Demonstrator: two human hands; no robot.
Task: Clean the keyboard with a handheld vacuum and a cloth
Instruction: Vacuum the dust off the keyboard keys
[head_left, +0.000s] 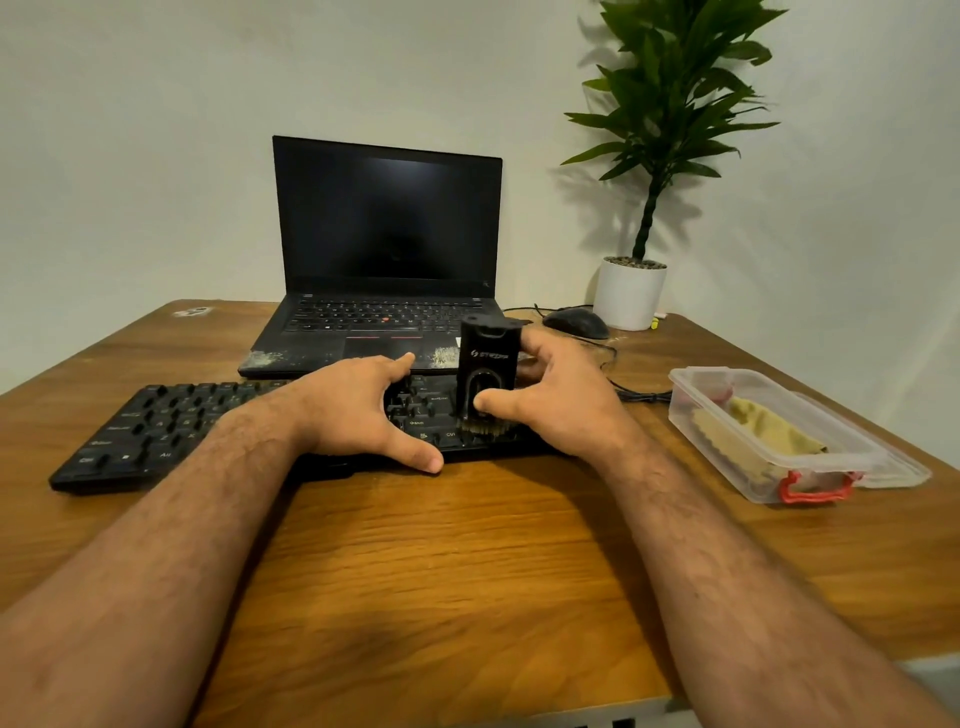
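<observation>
A black keyboard (156, 426) lies across the wooden desk in front of me. My right hand (561, 400) grips a small black handheld vacuum (488, 364), upright, with its pale brush tip pressed on the keys at the keyboard's right part. My left hand (358, 410) rests spread over the keyboard's middle, thumb on its front edge, fingers toward the far edge. A yellowish cloth (763, 426) lies inside a clear plastic box (810, 467) at the right.
An open black laptop (384, 249) with dusty palm rests stands just behind the keyboard. A black mouse (576, 322) with its cable and a potted plant (631, 291) sit at the back right. The desk's front edge (467, 712) is near me.
</observation>
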